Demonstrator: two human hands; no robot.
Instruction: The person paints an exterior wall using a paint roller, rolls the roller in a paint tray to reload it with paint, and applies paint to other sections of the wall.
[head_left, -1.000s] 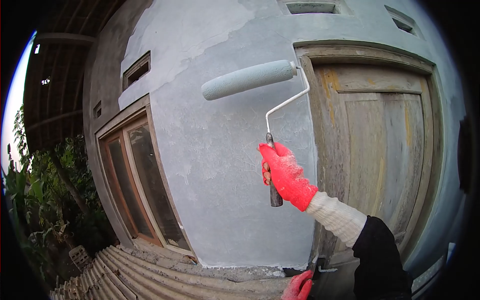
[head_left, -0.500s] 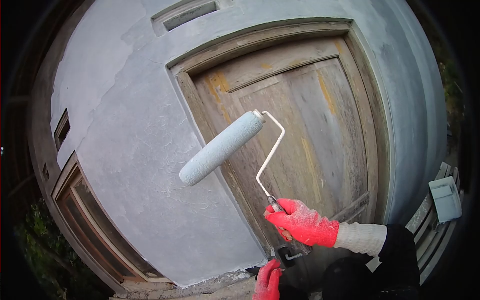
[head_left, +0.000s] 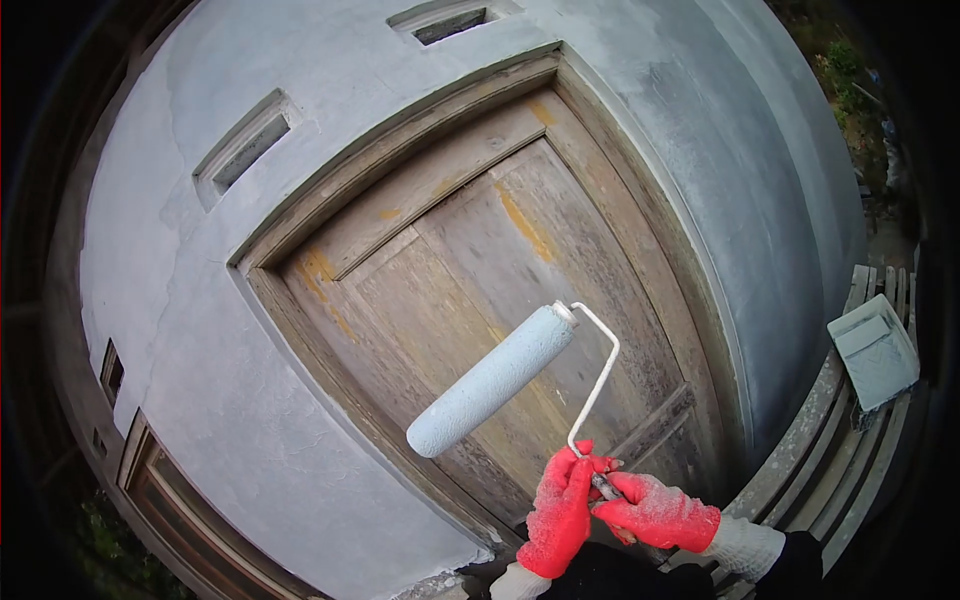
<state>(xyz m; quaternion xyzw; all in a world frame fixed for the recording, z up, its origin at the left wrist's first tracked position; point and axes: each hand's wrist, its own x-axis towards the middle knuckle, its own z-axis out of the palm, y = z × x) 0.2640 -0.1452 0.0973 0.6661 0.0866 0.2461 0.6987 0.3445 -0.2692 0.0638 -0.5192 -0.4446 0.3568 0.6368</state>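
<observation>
A paint roller (head_left: 492, 380) with a pale blue, paint-coated sleeve is held up in front of the wooden door, tilted, its far end pointing down to the left. Its bent white wire frame runs down to a dark handle. My right hand (head_left: 660, 512), in a red dusty glove with a pale cuff, is closed around that handle. My left hand (head_left: 558, 508), gloved the same way, is closed at the top of the handle, where the wire goes in. The fingers partly hide the handle. The roller touches neither door nor wall.
Behind the roller stands a worn wooden door (head_left: 420, 270) with yellowish streaks, set in a grey-blue plastered wall (head_left: 270, 370). A paint tray (head_left: 874, 352) rests on a slatted bench (head_left: 800, 455) at right. A wood-framed window (head_left: 180, 500) lies at lower left.
My left hand has come up from the lower edge and taken hold of the roller by its handle top. The roller has moved right and down in view. The view has turned rightward.
</observation>
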